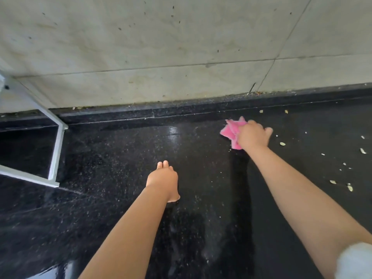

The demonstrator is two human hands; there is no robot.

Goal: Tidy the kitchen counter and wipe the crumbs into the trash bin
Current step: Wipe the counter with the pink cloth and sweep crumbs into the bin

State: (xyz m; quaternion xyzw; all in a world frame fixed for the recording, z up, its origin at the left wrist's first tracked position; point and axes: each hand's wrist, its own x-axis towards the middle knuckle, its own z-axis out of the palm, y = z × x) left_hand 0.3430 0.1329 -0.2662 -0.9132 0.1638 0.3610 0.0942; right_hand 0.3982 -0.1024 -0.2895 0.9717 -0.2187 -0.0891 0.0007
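Note:
My right hand (252, 135) grips a crumpled pink cloth (231, 130) and presses it on the black speckled counter (120, 158) near the back ledge. Pale crumbs (362, 151) lie scattered on the counter to the right of the cloth, with several more near the wall. My left hand (164, 179) rests flat on the counter in the middle, fingers straight and together, holding nothing. No trash bin is in view.
A white metal frame (57, 150) stands on the counter at the left. A stained, pale tiled wall (181, 47) rises behind a raised black ledge (181, 111) with grit along its top. A white sleeve (354, 260) shows at the lower right.

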